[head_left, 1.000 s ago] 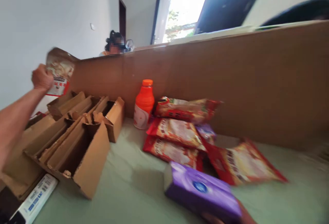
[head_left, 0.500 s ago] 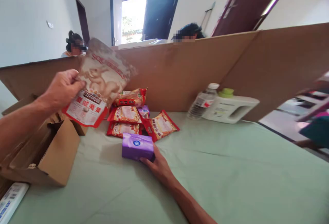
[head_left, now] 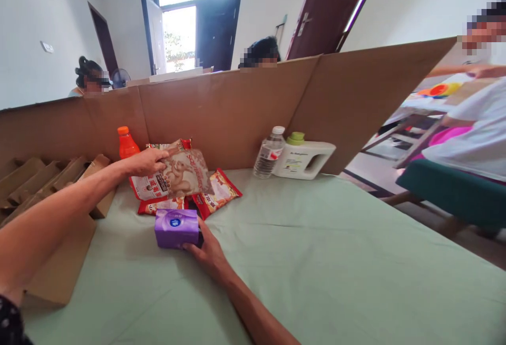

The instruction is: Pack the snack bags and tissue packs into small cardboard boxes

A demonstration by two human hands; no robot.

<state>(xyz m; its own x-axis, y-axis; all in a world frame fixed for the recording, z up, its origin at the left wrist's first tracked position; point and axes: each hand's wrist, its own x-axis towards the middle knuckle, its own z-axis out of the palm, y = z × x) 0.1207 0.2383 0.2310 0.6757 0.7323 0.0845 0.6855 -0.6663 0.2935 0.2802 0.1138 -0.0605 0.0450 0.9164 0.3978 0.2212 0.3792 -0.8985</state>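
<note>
My left hand [head_left: 145, 161] is closed on the top edge of a brown snack bag with a red-and-white bottom [head_left: 177, 176], held just above a pile of red snack packets [head_left: 215, 193]. My right hand [head_left: 207, 252] rests on the green tablecloth with its fingers against the right end of a purple tissue pack [head_left: 176, 227]. An orange drink bottle [head_left: 125, 143] stands behind the pile.
Divided cardboard boxes [head_left: 55, 192] sit at the left. A clear water bottle [head_left: 269, 153] and a white detergent jug [head_left: 304, 159] stand by the cardboard partition [head_left: 245, 113]. Other people sit beyond the partition and at the right.
My left hand has carried the brown bag from over the boxes at the left down to the snack pile. My right hand stays at the purple pack. The view has swung right.
</note>
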